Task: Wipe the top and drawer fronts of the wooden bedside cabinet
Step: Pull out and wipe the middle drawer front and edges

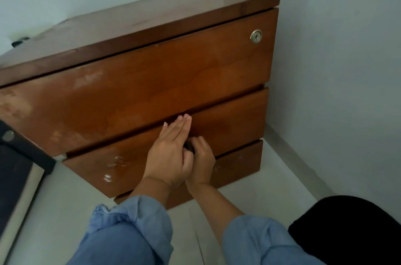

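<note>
Single head-worn view, looking forward and down, tilted, close to the wooden cabinet (152, 82), both forearms entering from below

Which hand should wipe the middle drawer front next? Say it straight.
Probably the right hand: it is curled around something small and dark, though I cannot tell it is a cloth. The left hand lies flat on the middle drawer front.

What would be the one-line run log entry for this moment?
scene: wooden cabinet | left hand: flat on middle drawer front | right hand: curled round small dark item, kind unclear | wiping cloth: not identifiable
</note>
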Demonstrator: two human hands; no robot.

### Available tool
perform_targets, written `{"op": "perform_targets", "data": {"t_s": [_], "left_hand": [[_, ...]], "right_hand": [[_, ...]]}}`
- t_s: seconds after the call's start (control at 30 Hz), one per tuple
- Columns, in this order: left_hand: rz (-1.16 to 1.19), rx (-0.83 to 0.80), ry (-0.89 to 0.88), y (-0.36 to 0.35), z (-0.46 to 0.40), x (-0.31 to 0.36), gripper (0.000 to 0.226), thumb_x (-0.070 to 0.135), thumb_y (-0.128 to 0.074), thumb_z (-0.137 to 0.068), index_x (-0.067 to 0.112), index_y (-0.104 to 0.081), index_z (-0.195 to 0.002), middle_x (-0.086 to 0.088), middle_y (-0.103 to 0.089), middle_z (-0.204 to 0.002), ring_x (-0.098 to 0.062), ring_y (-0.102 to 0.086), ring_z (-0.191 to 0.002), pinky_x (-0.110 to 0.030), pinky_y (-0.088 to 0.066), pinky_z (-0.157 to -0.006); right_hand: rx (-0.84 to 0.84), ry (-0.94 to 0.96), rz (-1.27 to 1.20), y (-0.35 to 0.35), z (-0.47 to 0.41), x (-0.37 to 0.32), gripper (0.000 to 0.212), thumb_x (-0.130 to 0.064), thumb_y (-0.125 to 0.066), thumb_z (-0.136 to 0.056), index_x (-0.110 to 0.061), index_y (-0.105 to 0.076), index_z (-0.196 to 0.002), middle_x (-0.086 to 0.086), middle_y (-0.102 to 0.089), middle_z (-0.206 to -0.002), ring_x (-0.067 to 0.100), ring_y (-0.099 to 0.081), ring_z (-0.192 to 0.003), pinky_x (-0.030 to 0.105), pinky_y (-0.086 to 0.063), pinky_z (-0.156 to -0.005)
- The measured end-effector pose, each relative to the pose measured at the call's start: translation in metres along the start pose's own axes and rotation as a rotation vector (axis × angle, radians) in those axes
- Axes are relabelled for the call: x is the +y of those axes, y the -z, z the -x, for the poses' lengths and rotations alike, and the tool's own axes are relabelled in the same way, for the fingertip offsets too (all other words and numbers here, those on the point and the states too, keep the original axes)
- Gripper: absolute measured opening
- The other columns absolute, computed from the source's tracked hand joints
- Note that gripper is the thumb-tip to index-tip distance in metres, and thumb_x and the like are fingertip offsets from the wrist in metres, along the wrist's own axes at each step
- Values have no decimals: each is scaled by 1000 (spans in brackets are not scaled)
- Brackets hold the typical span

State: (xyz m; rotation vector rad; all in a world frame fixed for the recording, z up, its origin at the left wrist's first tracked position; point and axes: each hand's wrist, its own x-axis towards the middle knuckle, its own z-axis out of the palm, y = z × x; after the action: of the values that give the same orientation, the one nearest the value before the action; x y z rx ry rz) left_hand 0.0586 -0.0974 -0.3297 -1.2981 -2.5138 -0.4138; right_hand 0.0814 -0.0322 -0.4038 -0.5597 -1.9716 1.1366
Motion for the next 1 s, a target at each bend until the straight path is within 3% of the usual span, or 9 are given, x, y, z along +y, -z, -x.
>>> {"op": "perform_targets", "data": {"t_s": [0.13,0.2,0.33,0.4,0.57,0.77,0.87,0.93,1.0], "left_hand": [[-121,-46,17,-1,5,8,78,31,-24,-77,9,-22,-152,-4,-21,-159,-9,-9,-146,-36,1,-122],[-226,-65,-22,-10,13,15,79,29,-31,-76,7,-22,-151,-7,-20,-158,-17,-13,-147,-43,-3,-120],[-268,-217,-123,-37,31,29,82,26,-42,-84,11,1,-152,-7,7,-159,-20,4,-149,-43,5,-120],[-382,-395,-123,-49,39,35,79,29,-36,-93,10,17,-149,-8,28,-154,-21,23,-145,-45,16,-117],[-604,-591,33,-77,60,25,79,35,-28,-95,3,25,-144,-17,37,-149,-29,35,-137,-55,22,-110],[-655,-581,77,-78,63,-9,83,35,-30,-94,3,30,-142,-15,45,-145,-28,36,-137,-59,21,-109],[-625,-555,68,-80,65,-14,85,34,-32,-93,3,31,-141,-13,46,-145,-27,38,-136,-59,23,-108],[-574,-497,76,-85,69,-17,87,35,-36,-92,4,28,-143,-12,43,-146,-26,35,-138,-58,24,-107],[-506,-397,46,-87,75,-24,93,32,-52,-84,4,7,-150,-13,22,-157,-26,18,-146,-57,17,-112]], "right_hand": [[-74,-198,-341,23,-7,-2,15,-13,-57,-80,-20,-66,-90,-3,-60,-89,12,-58,-80,20,-46,-69],[49,-349,-419,39,-10,15,35,6,-64,-76,-14,-66,-104,0,-63,-98,13,-60,-89,19,-48,-77],[330,-680,-566,84,-31,68,51,17,-56,-78,-8,-56,-123,17,-61,-120,36,-60,-109,48,-49,-97],[408,-687,-491,102,-45,86,50,16,-53,-80,-5,-54,-125,19,-60,-123,36,-59,-111,45,-48,-98],[475,-566,-421,112,-81,95,34,12,-52,-84,-5,-54,-114,24,-59,-120,21,-56,-94,23,-48,-80],[458,-574,-310,84,-72,97,42,9,-48,-83,-5,-51,-123,18,-60,-113,33,-59,-103,34,-48,-90],[538,-606,-349,65,-63,85,42,14,-49,-82,-1,-55,-120,5,-53,-107,18,-51,-97,18,-42,-84],[446,-600,-317,47,-43,72,36,12,-57,-79,-5,-59,-111,2,-53,-100,14,-50,-90,11,-41,-72],[354,-580,-318,24,-22,66,32,13,-61,-75,-15,-59,-89,5,-56,-95,14,-52,-82,4,-41,-63]]}}
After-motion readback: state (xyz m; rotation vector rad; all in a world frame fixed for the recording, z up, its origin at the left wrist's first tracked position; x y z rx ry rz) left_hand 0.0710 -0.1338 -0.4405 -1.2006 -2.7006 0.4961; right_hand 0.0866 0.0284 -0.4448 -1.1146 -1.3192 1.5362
